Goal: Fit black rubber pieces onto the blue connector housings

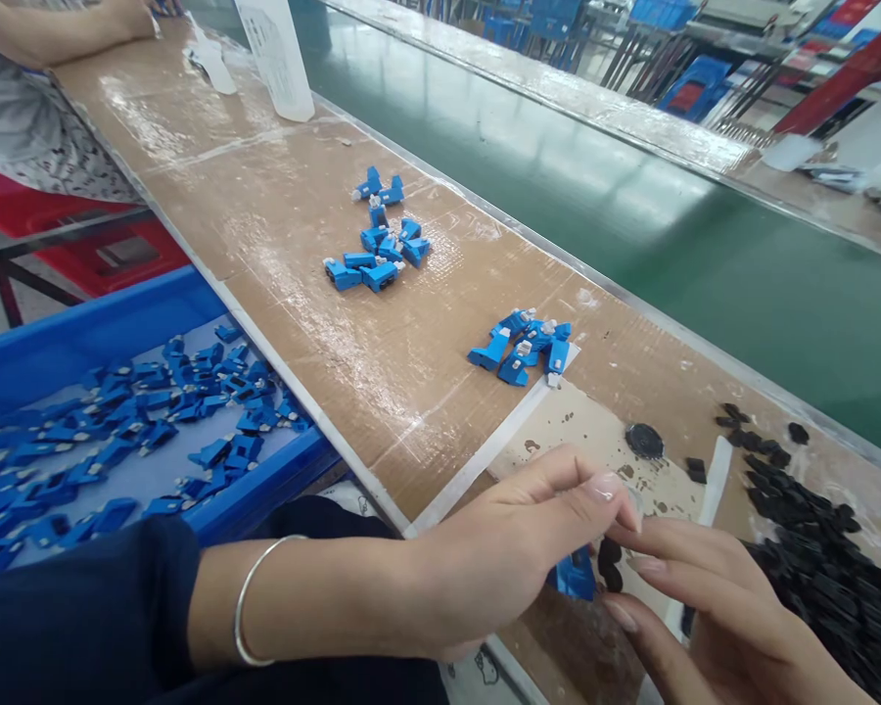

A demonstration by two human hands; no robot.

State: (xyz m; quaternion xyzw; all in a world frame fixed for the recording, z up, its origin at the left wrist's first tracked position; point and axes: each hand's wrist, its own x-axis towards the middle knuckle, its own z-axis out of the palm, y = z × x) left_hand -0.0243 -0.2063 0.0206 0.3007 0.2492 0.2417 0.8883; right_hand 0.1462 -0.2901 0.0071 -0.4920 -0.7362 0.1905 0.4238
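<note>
Low and right of centre, my left hand (514, 539) is closed round a blue part (576, 576), whose lower end shows beneath the fingers. Facing it, my right hand (726, 597) pinches a small black piece (611, 564) against the blue part's side. The fingertips of both hands meet above the two parts. Just beyond my hands lie a round black disc (644, 441) and a cluster of blue parts with white tips (523, 345). A heap of small black pieces (837, 578) spreads beside my right hand.
A blue tray (206, 519) of many blue parts stands at the left. More blue parts (382, 245) lie on the brown table (301, 215). A green belt (558, 157) runs along its far side. A person's arm (66, 39) rests at the upper left, near a white container (275, 59).
</note>
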